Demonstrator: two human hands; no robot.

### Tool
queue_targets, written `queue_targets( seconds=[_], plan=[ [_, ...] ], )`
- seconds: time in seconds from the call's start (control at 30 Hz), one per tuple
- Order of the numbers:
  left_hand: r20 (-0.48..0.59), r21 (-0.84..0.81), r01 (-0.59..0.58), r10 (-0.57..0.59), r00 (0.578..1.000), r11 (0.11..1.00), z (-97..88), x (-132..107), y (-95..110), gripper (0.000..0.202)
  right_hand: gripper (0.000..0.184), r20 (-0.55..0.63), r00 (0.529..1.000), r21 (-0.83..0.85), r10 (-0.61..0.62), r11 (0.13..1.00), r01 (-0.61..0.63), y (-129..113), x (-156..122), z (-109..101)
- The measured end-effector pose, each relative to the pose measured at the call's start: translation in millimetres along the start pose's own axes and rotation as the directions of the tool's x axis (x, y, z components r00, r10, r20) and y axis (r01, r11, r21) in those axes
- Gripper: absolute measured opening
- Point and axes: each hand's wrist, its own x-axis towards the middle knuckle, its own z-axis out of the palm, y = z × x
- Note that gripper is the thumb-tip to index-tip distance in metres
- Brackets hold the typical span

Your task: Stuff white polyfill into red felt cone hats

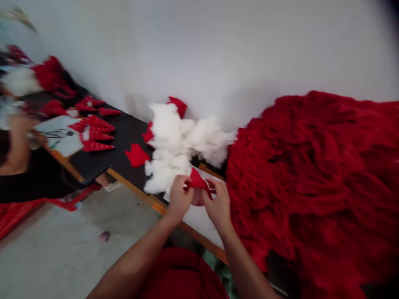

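My left hand and my right hand pinch opposite sides of a small red fabric piece, holding it over the table edge in front of me. Its upper part comes to a point, and a duller, pinkish-red part shows between my hands. Below it lies a white sheet. White fluffy stuffing is heaped just beyond my left hand. On the dark tabletop to the left of the stuffing rests another red fabric piece.
A large pile of red fabric fills the right side. Several red patterned cones lie farther left, by a co-worker's arm. A pale wall stands behind the tables. A small purplish thing is on the floor.
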Motion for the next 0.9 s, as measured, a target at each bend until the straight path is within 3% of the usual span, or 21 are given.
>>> queue_targets(
  seconds=[0.13, 0.37, 0.47, 0.53, 0.6, 0.63, 0.7, 0.77, 0.8, 0.9],
  plan=[
    [0.004, -0.015, 0.024, -0.024, 1.000, 1.000, 5.8, 9.4, -3.3, 0.024, 0.033, 0.002, 0.996, 0.057, 0.090, 0.994, -0.090, -2.2, 3.0, -2.9],
    [0.037, -0.060, 0.037, -0.035, 0.999, 0.997, 13.8, 1.0, 8.8, 0.022, 0.031, -0.090, 0.981, 0.113, 0.174, 0.980, -0.163, 1.3, 5.6, -3.3],
    [0.073, -0.216, 0.105, -0.091, 0.993, 0.971, 14.3, 0.3, 11.5, 0.016, 0.027, -0.101, 0.966, 0.213, 0.240, 0.953, -0.215, 7.3, 9.1, -8.2],
    [0.085, -0.405, 0.191, -0.171, 0.982, 0.894, 12.0, 1.3, 11.8, 0.020, 0.022, -0.121, 0.951, 0.284, 0.285, 0.928, -0.242, 7.1, 11.0, -13.1],
    [0.098, -0.579, 0.311, -0.314, 0.944, 0.754, 8.5, 3.9, 11.1, 0.029, 0.020, -0.134, 0.937, 0.360, 0.322, 0.897, -0.256, 3.7, 12.2, -17.2],
    [0.148, -0.637, 0.395, -0.398, 0.905, 0.661, 6.8, 5.7, 10.8, 0.031, 0.020, -0.133, 0.937, 0.387, 0.324, 0.887, -0.251, 1.3, 12.3, -18.6],
    [0.340, -0.670, 0.588, -0.517, 0.786, 0.454, 4.8, 9.8, 10.9, 0.038, 0.019, -0.132, 0.954, 0.386, 0.269, 0.901, -0.200, -4.3, 11.2, -20.0],
    [0.513, -0.631, 0.710, -0.517, 0.685, 0.313, 5.2, 13.1, 13.0, 0.047, 0.020, -0.127, 0.983, 0.320, 0.133, 0.943, -0.086, -9.7, 8.7, -20.2],
    [0.545, -0.630, 0.721, -0.497, 0.675, 0.290, 6.0, 14.2, 14.7, 0.048, 0.022, -0.126, 0.991, 0.279, 0.052, 0.960, -0.015, -12.1, 7.1, -20.2],
    [0.499, -0.688, 0.656, -0.453, 0.739, 0.312, 8.7, 15.2, 20.3, 0.035, 0.027, -0.145, 0.985, 0.194, -0.095, 0.973, 0.123, -16.4, 1.8, -19.9]
  ],
)
